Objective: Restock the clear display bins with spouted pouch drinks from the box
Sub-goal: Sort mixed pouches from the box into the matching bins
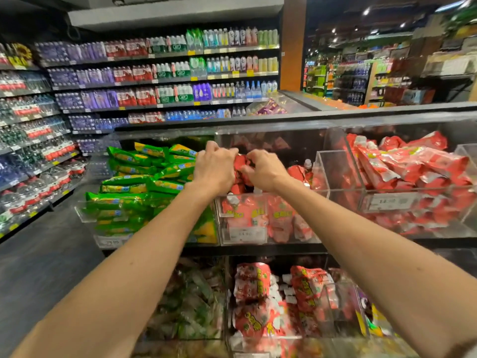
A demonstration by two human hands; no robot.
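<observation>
Both arms reach into the middle clear display bin [271, 220] on the upper shelf. My left hand [215, 166] and my right hand [265, 170] grip red spouted pouches [241, 166] between them, above the pile in that bin. More red pouches [258, 215] with white caps lie against the bin's front wall. The box is not in view.
Left bin [85, 213] is piled with green pouches [144, 184]; right bin [413, 202] is full of red ones, and a small clear divider [333, 171] stands between the middle and right bins. Lower bins hold red pouches [258, 301] and pale green ones [196, 301]. Bottled-water shelves [160, 81] line the aisle at left.
</observation>
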